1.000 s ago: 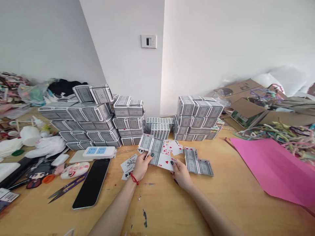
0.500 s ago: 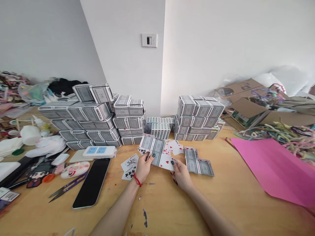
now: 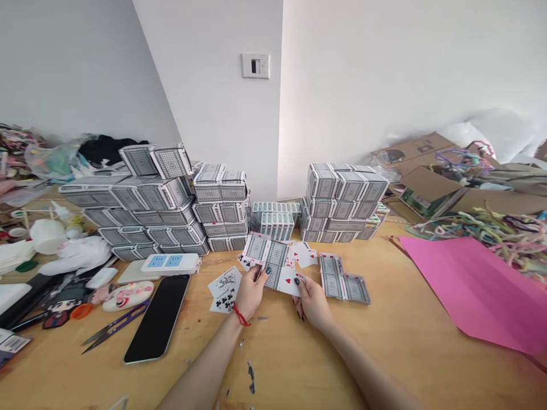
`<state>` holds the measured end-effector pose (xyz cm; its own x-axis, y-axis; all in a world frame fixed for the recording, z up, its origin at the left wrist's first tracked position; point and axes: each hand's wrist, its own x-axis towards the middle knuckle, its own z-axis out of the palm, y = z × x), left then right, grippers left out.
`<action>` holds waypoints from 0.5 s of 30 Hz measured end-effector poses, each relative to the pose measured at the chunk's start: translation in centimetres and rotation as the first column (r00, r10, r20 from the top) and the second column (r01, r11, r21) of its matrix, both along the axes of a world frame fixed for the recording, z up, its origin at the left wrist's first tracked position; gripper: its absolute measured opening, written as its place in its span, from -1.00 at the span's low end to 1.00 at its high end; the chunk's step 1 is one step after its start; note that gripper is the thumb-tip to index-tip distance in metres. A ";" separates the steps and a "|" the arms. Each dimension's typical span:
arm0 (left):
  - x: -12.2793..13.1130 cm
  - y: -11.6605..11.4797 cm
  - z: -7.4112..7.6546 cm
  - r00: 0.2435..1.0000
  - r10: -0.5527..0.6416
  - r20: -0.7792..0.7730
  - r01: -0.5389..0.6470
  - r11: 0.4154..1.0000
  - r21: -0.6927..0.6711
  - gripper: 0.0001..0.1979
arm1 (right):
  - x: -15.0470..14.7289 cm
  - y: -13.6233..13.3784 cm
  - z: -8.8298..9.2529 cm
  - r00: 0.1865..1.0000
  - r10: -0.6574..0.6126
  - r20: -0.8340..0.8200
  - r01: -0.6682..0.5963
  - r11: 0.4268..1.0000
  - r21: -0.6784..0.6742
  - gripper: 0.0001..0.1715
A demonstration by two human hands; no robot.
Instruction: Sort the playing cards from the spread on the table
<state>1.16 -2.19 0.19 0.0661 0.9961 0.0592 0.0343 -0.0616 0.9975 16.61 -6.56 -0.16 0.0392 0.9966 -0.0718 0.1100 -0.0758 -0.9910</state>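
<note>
Between my hands is a piece made of joined playing cards [image 3: 277,257], grey patterned backs showing. My left hand [image 3: 251,290] pinches its near-left edge, thumb on top. My right hand [image 3: 313,300] grips a heart card [image 3: 289,281] at the piece's right end, face up. Where that card meets the piece, I cannot tell whether it is tucked in or just overlapping. Loose heart cards [image 3: 304,254] lie behind, partly covered. A joker card [image 3: 226,281] and a club card [image 3: 224,301] rest left of my left hand. Right of my right hand stands a folded card piece [image 3: 344,280].
Stacked card blocks rise at the left [image 3: 149,193] and right [image 3: 348,199], with small card packs [image 3: 277,222] between. A phone [image 3: 157,319], thread snips [image 3: 115,324] and a power strip [image 3: 171,263] lie left. Pink paper [image 3: 474,290] and a cardboard box [image 3: 436,193] are at right.
The view has shifted slightly. Both hands keep their hold on the cards, with hardly any movement between them.
</note>
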 end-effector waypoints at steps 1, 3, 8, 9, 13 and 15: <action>0.0 0.0 -0.1 1.000 0.004 -0.001 -0.004 1.000 -0.007 -0.66 | 0.0 0.0 0.0 1.000 0.006 0.006 -0.006 1.000 0.001 -0.54; 0.0 -0.1 -0.2 1.000 0.014 -0.008 -0.014 1.000 -0.015 -0.66 | 0.0 0.0 0.0 1.000 0.015 0.012 -0.015 1.000 -0.001 -0.54; 0.3 -0.4 -0.3 0.999 0.043 -0.033 -0.044 0.999 -0.018 -0.68 | 0.0 -0.1 0.4 0.998 0.036 -0.047 -0.036 0.999 -0.004 -0.56; 0.4 -0.5 -0.3 0.998 0.044 -0.039 -0.045 0.999 -0.014 -0.69 | -0.1 -0.2 0.4 0.998 0.039 -0.057 -0.039 0.999 -0.003 -0.56; 0.6 -0.7 0.1 0.997 0.030 -0.067 -0.029 0.999 0.015 -0.71 | -0.1 -0.3 0.6 0.998 0.049 -0.049 -0.049 0.999 0.007 -0.55; 0.6 -0.8 0.2 0.997 0.024 -0.077 -0.023 1.000 0.016 -0.71 | -0.2 -0.3 0.6 0.998 0.052 -0.042 -0.051 0.999 0.017 -0.55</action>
<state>1.80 -2.98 0.42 0.0473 0.9964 0.0698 0.1130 -0.0748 0.9908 16.43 -6.85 0.44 -0.0147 0.9983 -0.0565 0.0715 -0.0553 -0.9959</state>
